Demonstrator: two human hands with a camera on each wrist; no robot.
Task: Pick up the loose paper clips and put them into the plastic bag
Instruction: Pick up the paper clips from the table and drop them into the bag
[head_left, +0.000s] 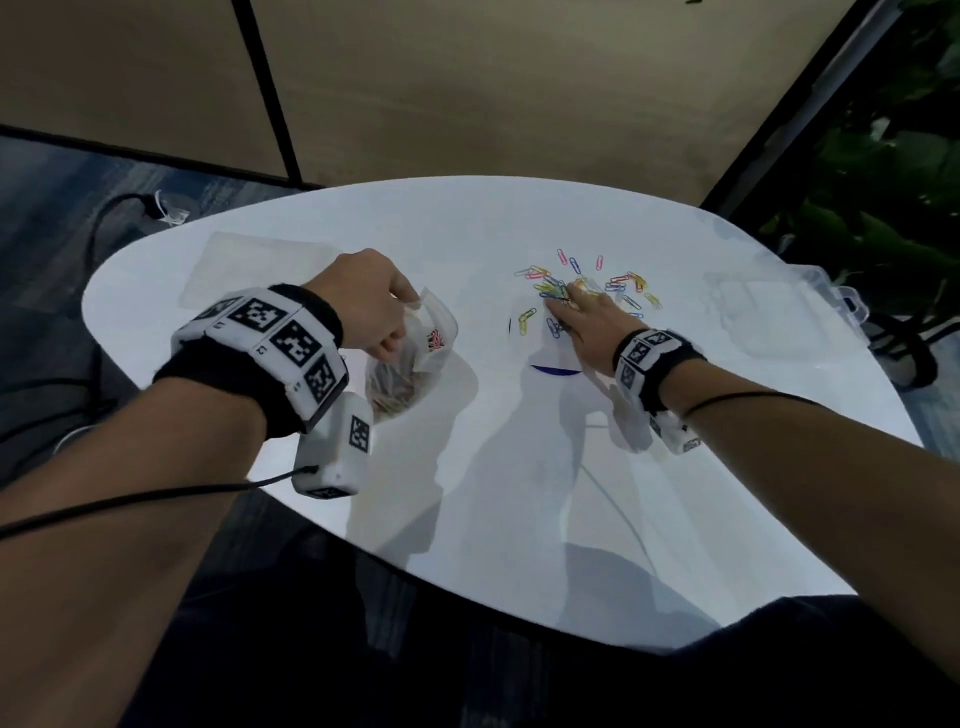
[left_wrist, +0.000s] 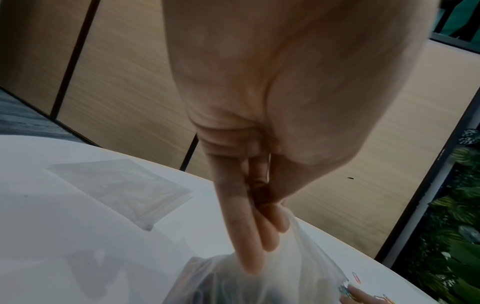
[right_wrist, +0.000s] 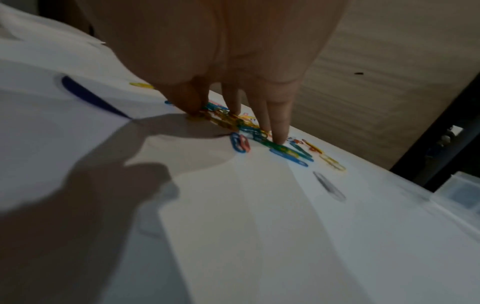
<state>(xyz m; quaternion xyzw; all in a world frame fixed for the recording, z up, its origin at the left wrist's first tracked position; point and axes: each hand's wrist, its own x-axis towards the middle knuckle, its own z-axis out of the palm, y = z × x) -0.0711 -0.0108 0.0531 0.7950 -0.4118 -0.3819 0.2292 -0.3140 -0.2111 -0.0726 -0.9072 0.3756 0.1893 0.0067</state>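
Several coloured paper clips (head_left: 587, 283) lie scattered on the white table (head_left: 519, 467), right of centre. My right hand (head_left: 582, 317) rests over them, fingers spread and straight, fingertips (right_wrist: 279, 137) pressing on a heap of paper clips (right_wrist: 233, 121). My left hand (head_left: 369, 306) pinches the rim of a clear plastic bag (head_left: 410, 364) that has clips inside and stands on the table at centre left. In the left wrist view the left hand (left_wrist: 257, 236) grips the plastic bag (left_wrist: 298, 277) at its top edge.
A flat empty clear bag (head_left: 254, 270) lies at the table's back left. A clear plastic box (head_left: 795, 312) sits at the right edge. White paper with a blue mark (head_left: 556, 370) lies under my right hand. Plants (head_left: 883, 182) stand to the right, and a cable (head_left: 104, 218) on the floor at left.
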